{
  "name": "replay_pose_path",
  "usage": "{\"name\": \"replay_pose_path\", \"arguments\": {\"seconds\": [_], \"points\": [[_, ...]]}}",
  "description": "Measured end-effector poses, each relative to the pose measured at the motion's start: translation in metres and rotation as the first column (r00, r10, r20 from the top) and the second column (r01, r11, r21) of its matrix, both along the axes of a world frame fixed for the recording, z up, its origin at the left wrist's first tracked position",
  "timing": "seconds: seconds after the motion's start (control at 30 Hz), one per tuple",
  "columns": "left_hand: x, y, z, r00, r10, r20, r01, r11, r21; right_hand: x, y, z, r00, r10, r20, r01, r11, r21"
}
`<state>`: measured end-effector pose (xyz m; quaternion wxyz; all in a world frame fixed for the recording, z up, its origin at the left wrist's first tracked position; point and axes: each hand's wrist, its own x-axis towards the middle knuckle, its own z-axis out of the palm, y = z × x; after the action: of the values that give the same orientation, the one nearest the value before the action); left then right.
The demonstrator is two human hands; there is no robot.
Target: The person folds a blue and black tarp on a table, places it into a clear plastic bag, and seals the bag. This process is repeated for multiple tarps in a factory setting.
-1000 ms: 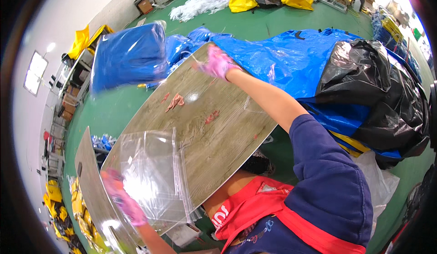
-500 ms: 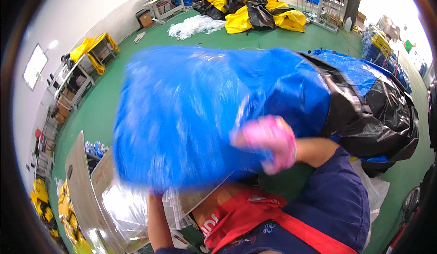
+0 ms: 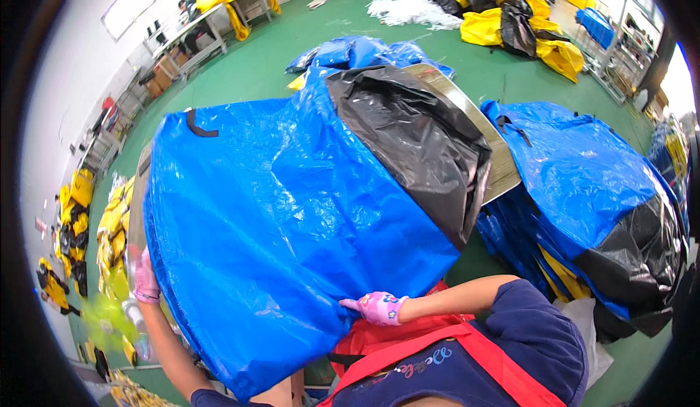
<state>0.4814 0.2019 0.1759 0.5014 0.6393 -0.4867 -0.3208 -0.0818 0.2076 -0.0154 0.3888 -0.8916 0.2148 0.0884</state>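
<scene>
The head view shows the blue woven bag (image 3: 292, 225) spread over the table (image 3: 503, 166), the left hand (image 3: 144, 276) clutching its left edge in a closed grip, the right hand (image 3: 379, 308) flat on its near edge, apparently smoothing it, fingers open.

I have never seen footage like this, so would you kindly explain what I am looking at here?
This is one picture from a wide fisheye camera worn on a person's head, looking down at their own two hands, so straight edges bend near the rim. No machine is involved. Both hands wear pink gloves. The left hand has a grip on the left edge of a large blue woven bag, and the right hand presses on its near edge. The bag is spread over a work board, with black plastic sheeting at its far end. More blue and black bags lie to the right on the green floor.
</scene>
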Motion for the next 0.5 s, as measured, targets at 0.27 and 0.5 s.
{"name": "replay_pose_path", "arguments": {"seconds": [0.27,0.5], "points": [[-0.16,-0.113,-0.01,0.295,-0.083,0.952,0.042,0.996,0.074,-0.008,-0.212,0.107,0.922,-0.229,0.313,0.38,0.695,-0.611],[-0.339,-0.231,-0.197,0.185,-0.45,0.874,0.267,0.879,0.396,-0.091,-0.386,0.018,0.913,-0.406,-0.031,0.233,0.583,-0.779]]}}
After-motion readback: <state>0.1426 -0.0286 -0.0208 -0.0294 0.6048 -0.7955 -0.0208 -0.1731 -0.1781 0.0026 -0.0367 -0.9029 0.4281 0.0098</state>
